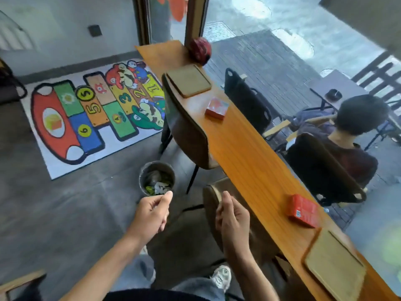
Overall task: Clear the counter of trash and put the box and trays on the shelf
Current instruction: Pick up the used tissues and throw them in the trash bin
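- The left hand [152, 213] hangs over the floor, just short of the trash bin [156, 178]; its fingers are curled in with the thumb tip raised, and nothing shows between them.
- The right hand [233, 222] is held beside the counter's long inner edge, fingers loosely curled toward the palm, with nothing visible in its grasp.
- The trash bin stands on the floor well off the counter, just beyond the left thumb; crumpled paper and green scraps lie inside it.
- The wooden counter [238, 153] runs along the window from far end to near end.
- A red box [303, 210] lies flat near the counter's window-side edge, to the right of the right hand and apart from its fingers.
- A tan tray [335, 265] lies at the counter's near end, just beside that red box, out of touch with either hand.
- A second red box [216, 107] lies around the middle of the far half, well apart from both hands.
- A second tray [188, 80] lies beyond it toward the far end, close to the inner edge.
- A dark red round object [200, 49] sits at the far end by the window frame; what it is I cannot tell.
- A brown chair [186, 124] stands against the inner edge, between the far tray and the bin.
- A colourful hopscotch mat [93, 109] lies on the floor to the left.
- Outside the glass, a person [347, 135] sits with their back to the window.
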